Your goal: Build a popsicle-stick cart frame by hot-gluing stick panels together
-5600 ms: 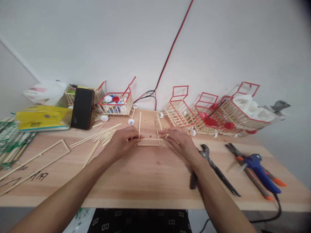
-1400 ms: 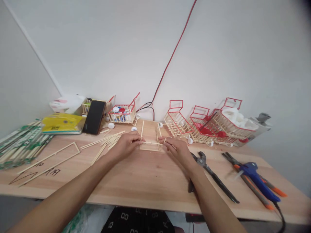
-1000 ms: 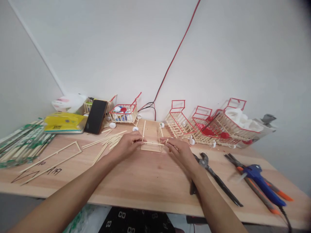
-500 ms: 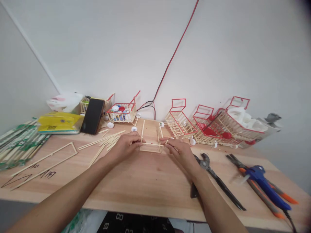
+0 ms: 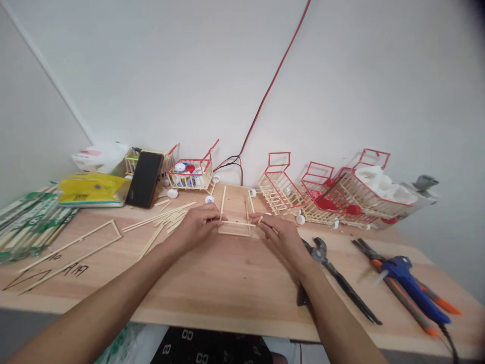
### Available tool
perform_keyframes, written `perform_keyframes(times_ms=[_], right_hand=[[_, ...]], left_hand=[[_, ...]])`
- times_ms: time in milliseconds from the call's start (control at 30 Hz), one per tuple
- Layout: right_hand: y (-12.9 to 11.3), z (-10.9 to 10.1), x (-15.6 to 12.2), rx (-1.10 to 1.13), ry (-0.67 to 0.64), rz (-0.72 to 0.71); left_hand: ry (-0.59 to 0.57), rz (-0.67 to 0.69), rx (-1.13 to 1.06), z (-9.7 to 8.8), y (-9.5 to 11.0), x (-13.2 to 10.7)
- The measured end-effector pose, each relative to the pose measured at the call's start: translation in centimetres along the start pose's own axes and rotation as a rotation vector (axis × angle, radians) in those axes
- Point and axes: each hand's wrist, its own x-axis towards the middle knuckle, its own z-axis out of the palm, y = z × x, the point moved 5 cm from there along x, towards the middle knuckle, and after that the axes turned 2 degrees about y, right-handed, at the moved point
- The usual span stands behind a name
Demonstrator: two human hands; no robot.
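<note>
Wooden table (image 5: 227, 288) against a pale wall (image 5: 170, 65); left hand (image 5: 195, 224) and right hand (image 5: 282, 236) pinch opposite ends of a thin stick (image 5: 238, 223) between their fingers (image 5: 207, 212), beside a small frame (image 5: 234, 234).

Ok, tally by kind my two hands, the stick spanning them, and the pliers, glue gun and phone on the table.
Bare hands, left hand and right hand: 2
Thin pale wooden stick: 1
Metal pliers, black-handled pliers and orange-and-grey-handled pliers: 2
Blue plastic glue gun: 1
Black rectangular phone: 1
Total: 7
</note>
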Motion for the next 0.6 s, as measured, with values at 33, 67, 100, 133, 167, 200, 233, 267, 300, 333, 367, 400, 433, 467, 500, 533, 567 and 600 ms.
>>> perform_keyframes(times_ms=[33,67,100,133,167,200,233,267,300,333,367,400,433,467,500,533,567,600], right_hand=[[-0.02,-0.02,0.00,-0.006,0.003,-0.003],[-0.06,-0.04,0.00,-0.012,0.005,-0.008],[-0.10,-0.05,0.00,-0.013,0.007,-0.013],[-0.13,-0.06,0.00,-0.009,0.007,-0.014],[-0.15,-0.06,0.00,0.000,0.006,-0.012],[-0.16,-0.07,0.00,0.010,0.006,-0.008],[-0.19,-0.08,0.00,0.017,0.006,-0.004],[-0.22,-0.10,0.01,0.021,0.007,-0.002],[-0.25,-0.12,0.01,0.019,0.007,-0.001],[-0.29,-0.13,0.01,0.015,0.006,-0.002],[-0.34,-0.13,0.00,0.010,0.004,-0.003],[-0.36,-0.13,0.00,0.006,0.000,-0.003],[-0.37,-0.12,-0.01,0.005,-0.004,0.000],[-0.36,-0.11,-0.03,0.005,-0.006,0.004],[-0.34,-0.11,-0.04,0.006,-0.006,0.009],[-0.31,-0.10,-0.06,0.006,-0.005,0.013],[-0.27,-0.08,-0.08,0.006,-0.005,0.016],[-0.23,-0.06,-0.09,0.005,-0.005,0.018]], left_hand=[[0.002,0.004,0.000,0.02,-0.05,0.00],[0.003,0.009,-0.001,0.04,-0.10,0.00],[0.004,0.013,-0.001,0.07,-0.17,0.00],[0.003,0.017,-0.002,0.11,-0.23,0.01],[0.003,0.020,-0.003,0.14,-0.29,0.02],[0.002,0.022,-0.004,0.17,-0.35,0.02],[0.003,0.024,-0.004,0.19,-0.40,0.02],[0.003,0.026,-0.005,0.21,-0.45,0.00],[0.006,0.029,-0.006,0.20,-0.48,-0.01],[0.010,0.031,-0.006,0.20,-0.50,-0.04],[0.012,0.034,-0.007,0.19,-0.53,-0.06],[0.014,0.037,-0.007,0.19,-0.55,-0.08],[0.015,0.038,-0.006,0.19,-0.57,-0.10],[0.014,0.039,-0.004,0.19,-0.59,-0.10],[0.011,0.039,-0.002,0.20,-0.61,-0.10],[0.010,0.039,0.002,0.21,-0.62,-0.09],[0.009,0.039,0.004,0.21,-0.63,-0.08],[0.008,0.040,0.007,0.20,-0.62,-0.07]])
